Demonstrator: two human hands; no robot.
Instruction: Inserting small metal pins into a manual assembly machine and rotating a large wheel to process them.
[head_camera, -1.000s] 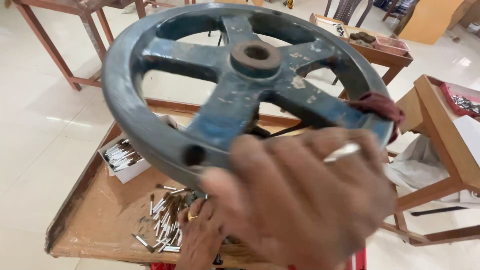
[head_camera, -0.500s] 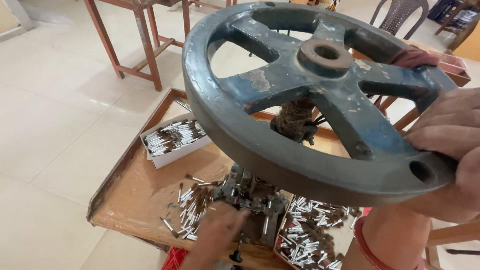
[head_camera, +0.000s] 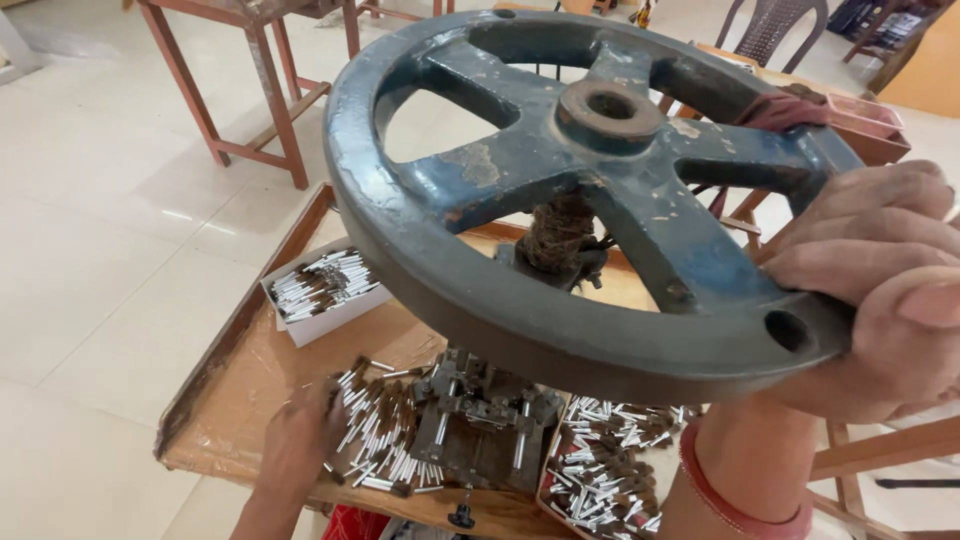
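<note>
While right hand (head_camera: 880, 290) grips handwheel (head_camera: 560, 190), white box (head_camera: 325, 295) beside.

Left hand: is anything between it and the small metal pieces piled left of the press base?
Nothing visible. The left hand already rests on the heap of small metal pieces beside the press base. The handwheel, gripped by the right hand, hangs above, not between.
</note>
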